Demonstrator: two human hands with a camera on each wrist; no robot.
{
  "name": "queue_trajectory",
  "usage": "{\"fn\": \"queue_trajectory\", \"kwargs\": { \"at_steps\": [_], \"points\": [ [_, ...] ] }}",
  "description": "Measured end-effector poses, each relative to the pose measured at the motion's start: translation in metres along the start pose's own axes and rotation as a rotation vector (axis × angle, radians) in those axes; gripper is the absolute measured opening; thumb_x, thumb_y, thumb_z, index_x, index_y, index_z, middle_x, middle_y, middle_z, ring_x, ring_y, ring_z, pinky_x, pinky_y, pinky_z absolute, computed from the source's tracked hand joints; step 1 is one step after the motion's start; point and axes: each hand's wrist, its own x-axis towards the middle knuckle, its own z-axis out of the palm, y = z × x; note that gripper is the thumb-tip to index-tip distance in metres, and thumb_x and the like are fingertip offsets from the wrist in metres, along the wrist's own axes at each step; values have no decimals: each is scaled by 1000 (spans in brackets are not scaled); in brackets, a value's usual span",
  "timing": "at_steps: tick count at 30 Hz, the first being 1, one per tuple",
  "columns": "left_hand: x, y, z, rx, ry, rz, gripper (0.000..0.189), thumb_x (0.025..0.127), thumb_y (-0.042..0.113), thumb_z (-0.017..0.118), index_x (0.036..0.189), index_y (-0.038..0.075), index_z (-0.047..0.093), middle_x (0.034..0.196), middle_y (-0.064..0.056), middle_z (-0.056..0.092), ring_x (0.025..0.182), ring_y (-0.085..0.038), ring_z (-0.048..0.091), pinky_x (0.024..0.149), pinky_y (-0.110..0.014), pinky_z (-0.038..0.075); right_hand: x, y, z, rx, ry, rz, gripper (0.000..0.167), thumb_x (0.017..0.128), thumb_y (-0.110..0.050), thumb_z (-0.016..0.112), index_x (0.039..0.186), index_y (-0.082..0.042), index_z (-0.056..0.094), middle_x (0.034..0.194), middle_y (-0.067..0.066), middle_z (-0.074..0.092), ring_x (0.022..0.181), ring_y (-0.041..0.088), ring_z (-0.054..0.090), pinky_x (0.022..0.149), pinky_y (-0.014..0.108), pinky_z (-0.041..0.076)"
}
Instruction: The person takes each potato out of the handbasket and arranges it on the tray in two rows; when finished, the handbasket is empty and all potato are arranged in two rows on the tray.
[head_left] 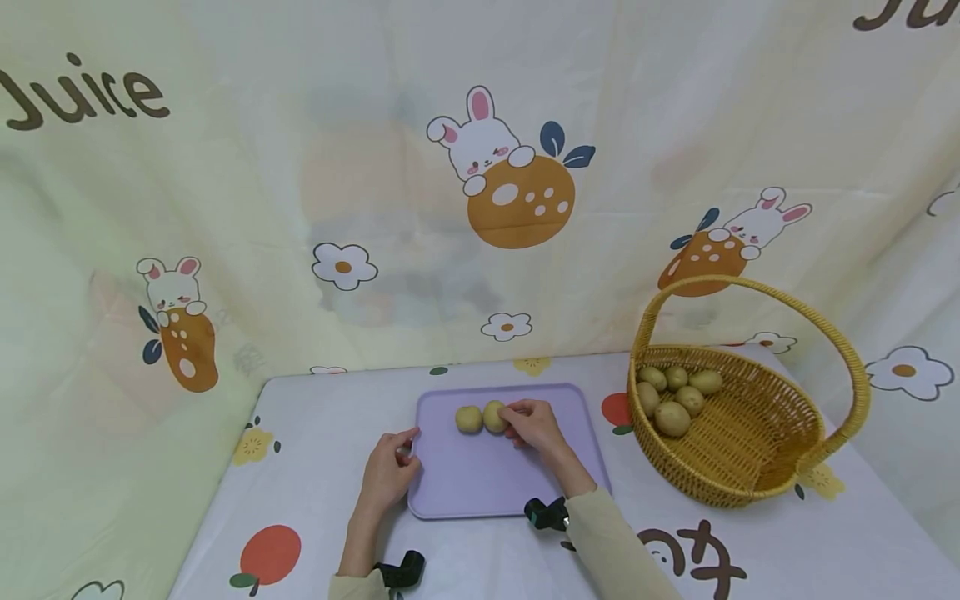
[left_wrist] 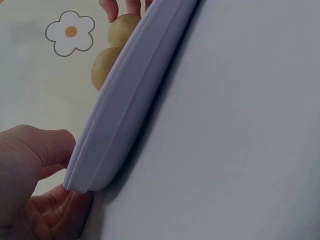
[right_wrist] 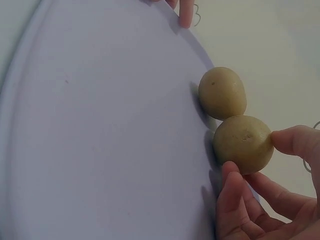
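Two round yellowish potatoes touch side by side on a pale purple tray [head_left: 480, 479]. My right hand [head_left: 536, 425] pinches the right potato [right_wrist: 244, 145] between thumb and fingertips, and this potato rests against the left potato [right_wrist: 222, 93]. At the tray's left edge, my left hand [head_left: 387, 472] holds the rim. In the left wrist view the thumb [left_wrist: 57, 146] lies against the rim, while the other fingers are at the underside, partly hidden.
A yellow woven basket [head_left: 693, 485] with a tall handle stands right of the tray. Several potatoes [head_left: 672, 418] lie together at its left side. A patterned cloth [head_left: 322, 467] covers the table, and a printed curtain [head_left: 405, 208] hangs behind it.
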Motion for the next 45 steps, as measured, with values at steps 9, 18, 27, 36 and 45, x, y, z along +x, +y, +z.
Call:
{"fn": "queue_trajectory", "kwargs": {
  "at_steps": [9,18,27,36,45],
  "points": [
    [-2,-2,3,-1,4,5,47,75,-2,64,122,0,67,95,-11,61,69,-12,55,65,-27,44,0,4,-3,-12,6,10,26,88,-14,68,103,8,67,75,8,66,57,11,59,47,21,46],
    [2,-2,1,2,1,19,47,75,-2,64,122,-1,67,94,-12,61,68,-12,54,65,-27,44,-5,-2,-16,-54,48,-11,29,87,-16,69,105,7,67,86,18,69,63,16,62,50,24,47],
    [1,-1,-1,-7,3,22,47,75,-2,64,121,-2,67,93,-11,61,67,-10,53,64,-27,43,-8,-12,-41,-182,96,-104,30,89,-15,68,107,8,67,92,23,69,78,32,67,60,31,54],
    [0,-2,1,3,2,17,46,75,-2,65,121,-1,68,93,-11,61,67,-11,53,64,-26,43,-22,-42,-81,-234,92,-211,35,93,-14,64,118,10,63,101,24,66,88,34,68,69,37,56],
    [0,-3,1,-4,-5,23,47,75,-2,64,122,-1,67,94,-12,61,69,-11,54,65,-27,44,-35,-66,-132,-294,127,-266,39,96,-22,61,124,5,62,109,24,67,89,25,68,73,30,54]
  ]
}}
